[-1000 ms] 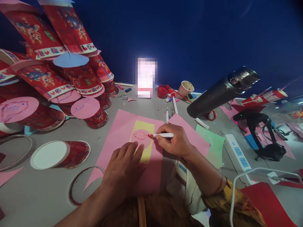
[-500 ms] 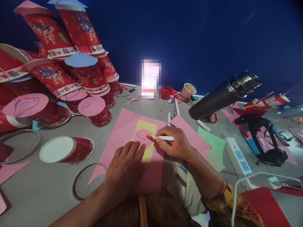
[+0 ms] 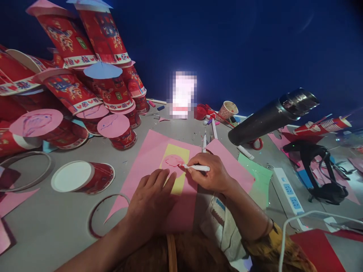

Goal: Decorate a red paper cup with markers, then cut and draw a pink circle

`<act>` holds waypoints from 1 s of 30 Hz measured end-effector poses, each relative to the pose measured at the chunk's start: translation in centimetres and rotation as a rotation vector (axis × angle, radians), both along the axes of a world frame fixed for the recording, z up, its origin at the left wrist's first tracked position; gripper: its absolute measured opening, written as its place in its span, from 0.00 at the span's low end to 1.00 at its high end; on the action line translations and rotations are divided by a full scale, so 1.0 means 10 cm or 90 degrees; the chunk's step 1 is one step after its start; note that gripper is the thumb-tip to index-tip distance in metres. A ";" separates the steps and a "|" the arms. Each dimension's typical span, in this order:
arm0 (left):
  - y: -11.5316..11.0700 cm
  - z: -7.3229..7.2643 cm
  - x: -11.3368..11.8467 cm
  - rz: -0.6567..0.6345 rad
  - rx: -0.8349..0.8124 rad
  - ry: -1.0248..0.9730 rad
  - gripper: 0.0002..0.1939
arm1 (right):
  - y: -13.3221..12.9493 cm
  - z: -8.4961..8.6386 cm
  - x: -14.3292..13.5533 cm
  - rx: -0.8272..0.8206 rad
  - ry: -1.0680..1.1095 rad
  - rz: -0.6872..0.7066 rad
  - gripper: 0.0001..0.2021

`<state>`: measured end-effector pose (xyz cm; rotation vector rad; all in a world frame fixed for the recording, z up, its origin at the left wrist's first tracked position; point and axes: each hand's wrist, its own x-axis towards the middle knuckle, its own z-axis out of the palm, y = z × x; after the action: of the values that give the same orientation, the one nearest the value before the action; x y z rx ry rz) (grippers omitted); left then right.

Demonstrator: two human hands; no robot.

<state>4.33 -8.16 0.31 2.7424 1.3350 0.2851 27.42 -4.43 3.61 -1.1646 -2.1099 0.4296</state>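
My right hand (image 3: pixel 211 170) is closed round a white marker (image 3: pixel 200 167), its red tip on or just over a pink paper disc (image 3: pixel 173 160). A wavy red outline is drawn on that disc. Beneath it lies a yellow paper strip (image 3: pixel 181 151), which rests on a pink sheet (image 3: pixel 150 151). With fingers stretched out, my left hand (image 3: pixel 154 192) lies flat and presses on the papers; its fingertips touch the lower edge of the disc. Part of the disc and strip is hidden under my left fingers.
Stacked red paper cups (image 3: pixel 73 90) with paper discs stand at left. A single cup (image 3: pixel 99 177) lies nearer, beside a ring (image 3: pixel 93 215). At right are a black flask (image 3: pixel 261 117), green paper (image 3: pixel 255 173), a power strip (image 3: pixel 287 192) and a black stand (image 3: pixel 329 162). A bright blurred screen (image 3: pixel 184 90) stands behind.
The view has shifted slightly, so everything sits a little farther right. The marker's tip has moved slightly down along the disc's outline. My left hand stays in place on the papers.
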 end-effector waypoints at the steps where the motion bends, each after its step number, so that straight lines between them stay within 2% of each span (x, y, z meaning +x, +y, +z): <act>1: 0.00 -0.01 0.00 0.001 0.004 0.000 0.26 | 0.00 0.00 0.00 0.001 0.001 0.004 0.05; 17: 0.00 0.00 -0.01 -0.001 0.025 0.001 0.26 | 0.01 -0.11 -0.12 0.045 0.028 0.020 0.03; 24: 0.00 0.00 -0.01 -0.007 0.025 -0.005 0.27 | 0.02 -0.03 -0.05 0.057 0.061 -0.013 0.03; 30: 0.00 0.03 0.00 -0.001 -0.006 0.004 0.27 | 0.02 -0.03 -0.03 0.045 0.043 0.011 0.04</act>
<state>4.29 -8.17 0.57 2.7391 1.3332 0.2696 27.12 -4.18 3.30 -1.0774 -2.0610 0.3944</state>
